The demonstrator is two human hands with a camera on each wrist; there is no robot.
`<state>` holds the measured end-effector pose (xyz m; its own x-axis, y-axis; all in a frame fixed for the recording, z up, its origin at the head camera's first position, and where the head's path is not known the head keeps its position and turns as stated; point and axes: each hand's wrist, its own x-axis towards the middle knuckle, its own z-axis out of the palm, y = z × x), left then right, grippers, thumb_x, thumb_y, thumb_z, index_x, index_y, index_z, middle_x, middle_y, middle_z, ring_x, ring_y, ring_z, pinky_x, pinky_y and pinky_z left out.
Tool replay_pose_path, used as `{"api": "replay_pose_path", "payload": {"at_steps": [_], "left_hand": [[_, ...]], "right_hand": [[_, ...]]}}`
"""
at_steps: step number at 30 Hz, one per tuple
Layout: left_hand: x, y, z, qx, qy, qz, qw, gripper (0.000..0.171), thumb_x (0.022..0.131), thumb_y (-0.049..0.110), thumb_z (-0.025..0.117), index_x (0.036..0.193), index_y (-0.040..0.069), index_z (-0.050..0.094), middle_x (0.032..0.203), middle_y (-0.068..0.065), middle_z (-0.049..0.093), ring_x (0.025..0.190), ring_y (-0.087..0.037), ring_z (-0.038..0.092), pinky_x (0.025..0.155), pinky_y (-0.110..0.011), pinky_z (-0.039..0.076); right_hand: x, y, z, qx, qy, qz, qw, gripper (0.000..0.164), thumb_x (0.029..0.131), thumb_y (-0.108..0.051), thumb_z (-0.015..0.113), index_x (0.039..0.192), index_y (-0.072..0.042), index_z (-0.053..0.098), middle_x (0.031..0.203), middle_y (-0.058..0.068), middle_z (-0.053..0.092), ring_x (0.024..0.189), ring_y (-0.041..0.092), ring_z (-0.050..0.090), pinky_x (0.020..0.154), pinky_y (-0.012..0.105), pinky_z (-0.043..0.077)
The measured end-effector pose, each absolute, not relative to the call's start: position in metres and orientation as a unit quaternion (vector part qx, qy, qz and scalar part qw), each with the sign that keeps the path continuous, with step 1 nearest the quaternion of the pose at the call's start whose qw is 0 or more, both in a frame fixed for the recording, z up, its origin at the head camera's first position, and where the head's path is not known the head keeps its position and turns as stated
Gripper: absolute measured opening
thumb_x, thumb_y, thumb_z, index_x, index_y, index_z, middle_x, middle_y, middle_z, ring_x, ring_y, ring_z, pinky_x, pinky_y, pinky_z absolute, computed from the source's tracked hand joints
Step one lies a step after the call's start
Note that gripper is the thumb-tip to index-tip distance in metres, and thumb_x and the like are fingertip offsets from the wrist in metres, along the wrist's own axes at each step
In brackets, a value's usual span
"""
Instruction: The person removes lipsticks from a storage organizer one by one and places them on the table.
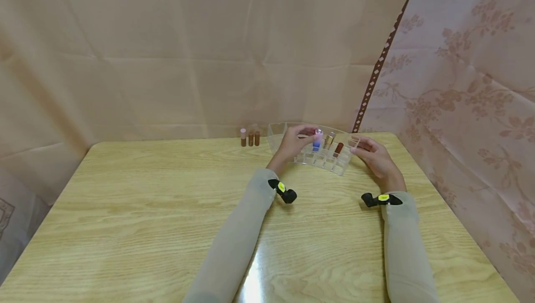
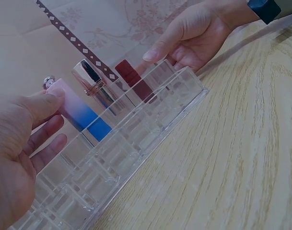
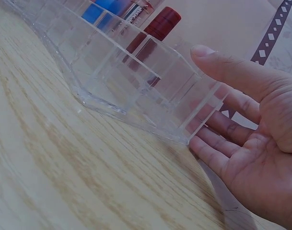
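A clear plastic lipstick organizer (image 1: 307, 160) with small compartments stands at the table's back edge. My left hand (image 1: 292, 142) pinches a pink-and-blue lipstick tube (image 2: 77, 106) near its ornamented top. That tube's blue lower end sits within one of the compartments. At the organizer's other end, my right hand (image 3: 261, 112) holds the side wall, thumb above and fingers around the outside. Between the hands, a clear tube with gold-pink trim (image 2: 94, 84) and a dark red lipstick (image 2: 134, 80) lean in separate compartments.
Left of the organizer, a pink-capped tube (image 1: 243, 137) and two brown tubes (image 1: 251, 139) stand upright on the wood-grain table (image 1: 167, 210). A beige curtain (image 1: 167, 61) hangs behind, and a floral cloth (image 1: 472, 84) borders the right side.
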<state>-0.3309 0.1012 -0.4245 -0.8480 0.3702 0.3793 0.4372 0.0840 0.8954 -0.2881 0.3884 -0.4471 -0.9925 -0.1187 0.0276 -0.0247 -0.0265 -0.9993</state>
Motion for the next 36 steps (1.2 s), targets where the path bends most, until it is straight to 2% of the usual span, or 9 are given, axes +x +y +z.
{"api": "replay_pose_path", "payload": {"at_steps": [10,20,31,36], "left_hand": [[-0.329,0.103,-0.421,-0.275,-0.729,-0.626,0.033,0.027,0.095,0.008,0.072,0.120,0.000,0.071,0.115,-0.019,0.074,0.106,-0.030,0.070,0.092,-0.026,0.058],[-0.326,0.106,-0.421,-0.274,-0.726,-0.630,0.029,0.026,0.095,0.009,0.072,0.120,0.002,0.071,0.114,-0.016,0.074,0.105,-0.025,0.070,0.093,-0.023,0.056],[-0.324,0.105,-0.415,-0.264,-0.724,-0.635,0.046,0.029,0.096,0.007,0.069,0.124,-0.002,0.068,0.116,-0.020,0.073,0.110,-0.030,0.068,0.101,-0.035,0.055],[-0.325,0.104,-0.412,-0.266,-0.718,-0.641,0.051,0.029,0.096,0.007,0.070,0.123,-0.003,0.068,0.115,-0.020,0.073,0.108,-0.029,0.069,0.100,-0.031,0.055]], "right_hand": [[-0.288,0.389,-0.446,-0.056,0.691,-0.720,0.029,0.055,0.098,-0.003,0.066,0.148,-0.001,0.043,0.127,-0.008,0.063,0.117,0.001,0.062,0.095,0.012,0.052],[-0.286,0.386,-0.447,-0.047,0.699,-0.713,0.028,0.062,0.097,-0.008,0.069,0.152,-0.001,0.041,0.126,-0.008,0.064,0.116,0.000,0.061,0.095,0.011,0.051],[-0.287,0.387,-0.447,-0.047,0.695,-0.717,0.027,0.057,0.097,-0.007,0.068,0.150,-0.005,0.046,0.126,-0.008,0.065,0.118,0.002,0.061,0.096,0.012,0.051],[-0.285,0.387,-0.447,-0.048,0.693,-0.719,0.023,0.058,0.097,-0.007,0.069,0.149,-0.002,0.045,0.126,-0.008,0.065,0.117,0.002,0.062,0.096,0.013,0.052]]}}
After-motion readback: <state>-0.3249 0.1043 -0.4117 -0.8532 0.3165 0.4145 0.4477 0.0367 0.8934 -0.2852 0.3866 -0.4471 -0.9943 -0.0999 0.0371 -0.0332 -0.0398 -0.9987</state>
